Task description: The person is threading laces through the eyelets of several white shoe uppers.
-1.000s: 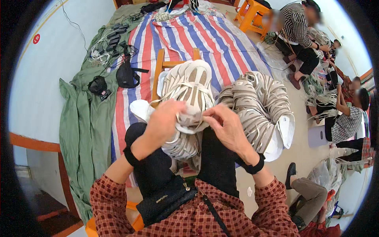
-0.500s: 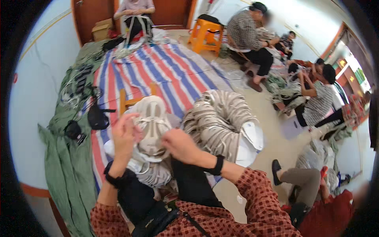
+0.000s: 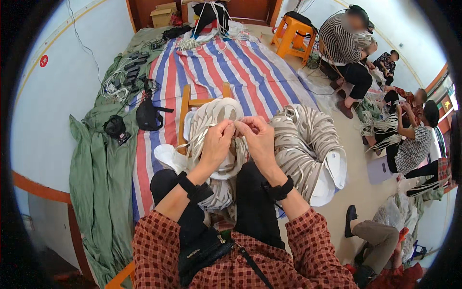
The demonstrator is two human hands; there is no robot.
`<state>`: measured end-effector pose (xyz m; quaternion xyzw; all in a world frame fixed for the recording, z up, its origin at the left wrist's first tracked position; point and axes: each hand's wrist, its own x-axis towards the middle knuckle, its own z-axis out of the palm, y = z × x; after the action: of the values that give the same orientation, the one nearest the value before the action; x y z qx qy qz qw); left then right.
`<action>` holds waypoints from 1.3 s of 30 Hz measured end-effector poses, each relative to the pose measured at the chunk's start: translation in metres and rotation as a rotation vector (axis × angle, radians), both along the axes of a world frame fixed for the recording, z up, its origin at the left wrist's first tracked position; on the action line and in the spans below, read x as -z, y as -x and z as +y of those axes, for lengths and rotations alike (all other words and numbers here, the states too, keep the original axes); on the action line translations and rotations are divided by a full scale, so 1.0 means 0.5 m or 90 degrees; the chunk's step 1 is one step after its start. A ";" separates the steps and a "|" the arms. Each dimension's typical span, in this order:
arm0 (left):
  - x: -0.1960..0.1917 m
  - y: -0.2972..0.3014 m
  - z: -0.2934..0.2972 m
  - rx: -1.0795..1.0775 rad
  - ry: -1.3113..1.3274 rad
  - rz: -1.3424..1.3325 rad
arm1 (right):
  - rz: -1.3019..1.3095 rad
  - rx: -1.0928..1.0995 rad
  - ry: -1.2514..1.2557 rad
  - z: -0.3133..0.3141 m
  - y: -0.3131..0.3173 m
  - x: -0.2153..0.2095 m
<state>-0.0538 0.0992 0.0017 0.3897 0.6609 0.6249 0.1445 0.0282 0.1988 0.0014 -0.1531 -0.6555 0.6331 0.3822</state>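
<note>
My left hand [image 3: 217,144] and my right hand [image 3: 260,144] meet fingertip to fingertip, each in a pinch. What is between the fingertips is too small or hidden to make out. Directly beneath them, a stack of beige and white shoe uppers [image 3: 228,111] rests by my knees, its middle partly covered by my hands. Pale laces [image 3: 196,138] show along its left side. Right of this stack, a curved row of similar shoe uppers [image 3: 308,126] lies close to my right hand, white linings showing at its near end.
Behind the stack stands a wooden frame [image 3: 186,103] on a striped red, white and blue sheet [image 3: 166,86]. Green cloth [image 3: 94,192] with a black bag [image 3: 148,114] lies to the left. An orange stool [image 3: 292,38] stands far off. Several people sit at the right.
My hands were apart, the left raised and the right beside the upper; now their fingertips meet above the stack. The view has shifted, so the room appears farther right.
</note>
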 end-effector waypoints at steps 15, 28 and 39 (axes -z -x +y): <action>-0.066 -0.168 -0.272 0.451 0.257 -0.179 | -0.187 0.060 -0.457 0.045 -0.023 0.024; -0.082 -0.068 -0.206 0.100 -0.034 -0.480 | -0.158 -0.304 0.005 -0.094 -0.062 -0.066; -0.024 -0.102 -0.208 0.124 0.087 -0.408 | -0.118 -0.290 0.021 -0.109 -0.079 -0.027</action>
<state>-0.0028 -0.0050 0.0138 0.2246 0.5816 0.6532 0.4297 0.0679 0.1445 0.0151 -0.0650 -0.6951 0.6967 0.1651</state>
